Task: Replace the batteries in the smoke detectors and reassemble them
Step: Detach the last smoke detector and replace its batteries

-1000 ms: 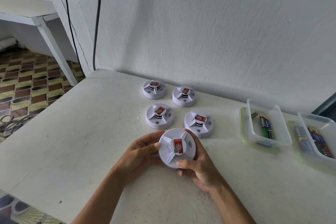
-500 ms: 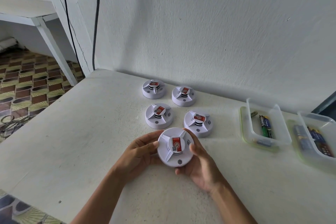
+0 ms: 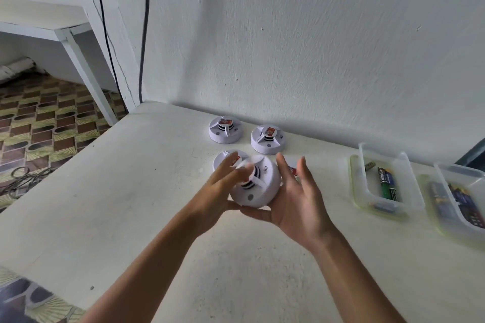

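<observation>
white plastered wall backs the pale table [image 3: 110, 217], where both hands hold one smoke detector [image 3: 258, 185] lifted above its near middle. left hand [image 3: 217, 194] lays straight, blurred fingers over its face; right hand [image 3: 296, 199] cups its right rim, fingers spread, thumb under. judgement: with so loose a hold it could slip onto the other detectors [image 3: 225, 130] behind, or the cover could twist crooked.

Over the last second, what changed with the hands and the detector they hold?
The held smoke detector rose off the table and tilted, its face now turned away. Both hands loosened: left hand and right hand now cradle it with fingers spread rather than wrapped. The other detectors, such as the back-left detector, and the battery trays stayed put.
</observation>
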Demonstrator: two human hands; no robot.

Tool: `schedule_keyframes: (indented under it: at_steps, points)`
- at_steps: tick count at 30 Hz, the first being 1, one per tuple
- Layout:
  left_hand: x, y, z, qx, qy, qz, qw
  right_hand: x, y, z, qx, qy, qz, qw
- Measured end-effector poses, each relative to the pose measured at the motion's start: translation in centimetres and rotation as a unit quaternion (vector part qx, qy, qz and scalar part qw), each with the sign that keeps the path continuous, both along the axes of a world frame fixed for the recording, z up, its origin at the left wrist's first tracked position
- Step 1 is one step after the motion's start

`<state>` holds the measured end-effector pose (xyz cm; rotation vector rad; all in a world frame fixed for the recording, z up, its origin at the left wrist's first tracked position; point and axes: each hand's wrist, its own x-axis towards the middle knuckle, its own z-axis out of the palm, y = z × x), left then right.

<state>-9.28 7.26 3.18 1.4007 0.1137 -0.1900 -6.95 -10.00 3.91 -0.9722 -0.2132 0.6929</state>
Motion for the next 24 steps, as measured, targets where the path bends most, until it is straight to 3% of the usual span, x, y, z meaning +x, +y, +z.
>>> schedule_keyframes:
  at_steps: [4, 7, 9, 13, 17, 24]
  points:
    - [1.4, -1.7, 1.5, 0.000, -0.069, 0.004, 0.998, 0.2, 2.0, 3.5, -0.117, -0.119, 0.026, 0.986]
    - [2.4, -1.6, 2.2, -0.115, -0.052, -0.004, 0.992, 1.8, 2.6, 3.4, -0.237, -0.209, 0.016, 0.949]
    - [2.9, -1.3, 2.2, -0.181, -0.032, -0.015, 0.983, 2.7, 2.9, 2.9, -0.288, -0.240, -0.043, 0.926]
    - [3.5, -1.4, 2.7, -0.212, -0.027, -0.020, 0.977, 2.6, 3.4, 1.1, -0.336, -0.390, -0.233, 0.825]
    - [3.6, -1.2, 2.6, -0.216, -0.006, -0.028, 0.976, 3.0, 3.1, 0.0, -0.309, -0.397, -0.274, 0.820]
    - [3.5, -1.3, 2.9, -0.159, 0.049, -0.029, 0.986, 4.0, 1.5, -0.4, -0.319, -0.431, -0.210, 0.818]
